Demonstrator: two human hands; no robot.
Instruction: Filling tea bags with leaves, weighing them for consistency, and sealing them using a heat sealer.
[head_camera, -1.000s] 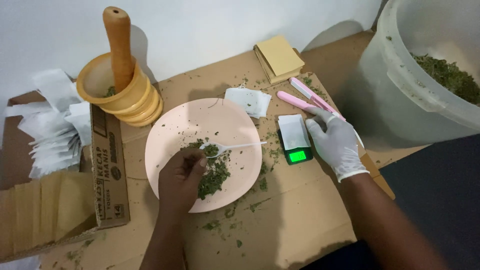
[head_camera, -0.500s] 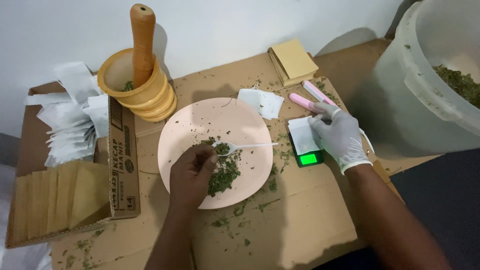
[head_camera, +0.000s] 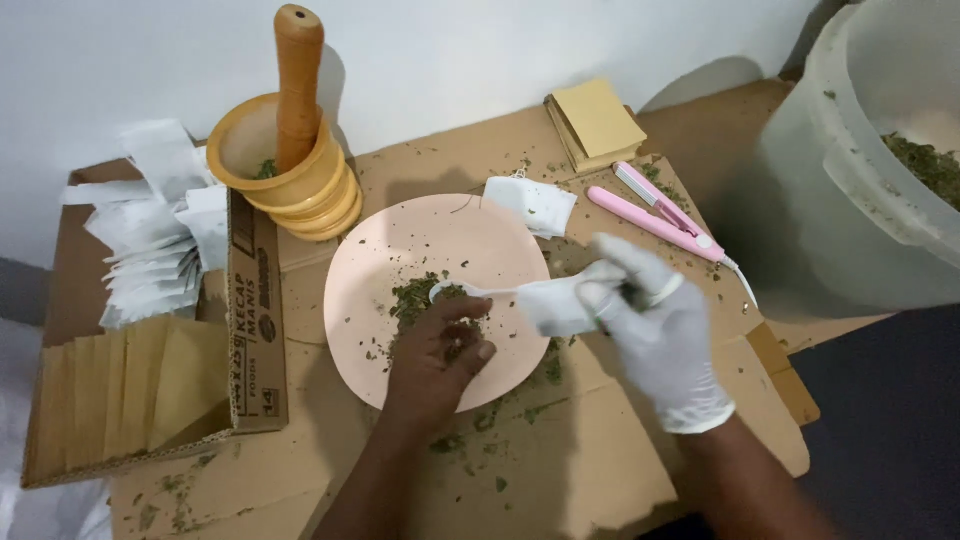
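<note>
Sachet (head_camera: 553, 304) now off scale, in right hand (head_camera: 655, 330), over plate (head_camera: 400, 240).

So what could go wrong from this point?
1. The white plastic spoon is loaded with green crushed leaves while the gloved right hand holds a small white paper sachet at its tip; a slip could spill leaves past the pink plate onto the already littered cardboard.
2. The bare left hand rests in the leaf pile, so it may contaminate the material.
</note>
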